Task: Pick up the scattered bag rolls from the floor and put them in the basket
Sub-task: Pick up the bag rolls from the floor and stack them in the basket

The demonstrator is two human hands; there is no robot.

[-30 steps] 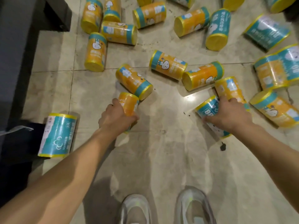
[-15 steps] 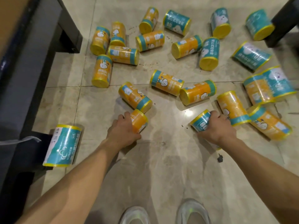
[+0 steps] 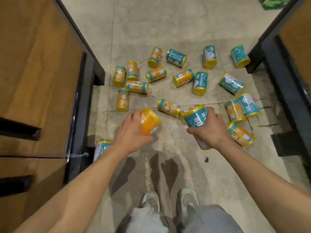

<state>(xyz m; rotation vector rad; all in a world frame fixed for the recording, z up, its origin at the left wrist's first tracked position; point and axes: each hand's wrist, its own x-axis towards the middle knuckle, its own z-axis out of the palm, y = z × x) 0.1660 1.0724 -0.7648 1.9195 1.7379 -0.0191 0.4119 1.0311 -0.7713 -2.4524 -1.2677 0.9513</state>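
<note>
My left hand (image 3: 130, 133) grips an orange bag roll (image 3: 149, 122) and holds it above the floor. In my right hand (image 3: 211, 130) is a teal bag roll (image 3: 196, 117), also off the floor. Several more orange and teal rolls lie scattered on the tiled floor beyond my hands, among them an orange one (image 3: 169, 107) just past my fingers and a teal one (image 3: 200, 83) further back. One teal roll (image 3: 101, 147) lies by the left furniture, partly hidden behind my left forearm. No basket is in view.
A wooden cabinet with a dark frame (image 3: 42, 81) lines the left side. Dark furniture legs and a wooden panel (image 3: 284, 68) stand on the right. My two shoes (image 3: 170, 198) are at the bottom, on the tiled floor (image 3: 168, 31).
Both hands have lifted their rolls off the floor and come toward me. The view has risen and pulled back, showing more of the furniture on both sides.
</note>
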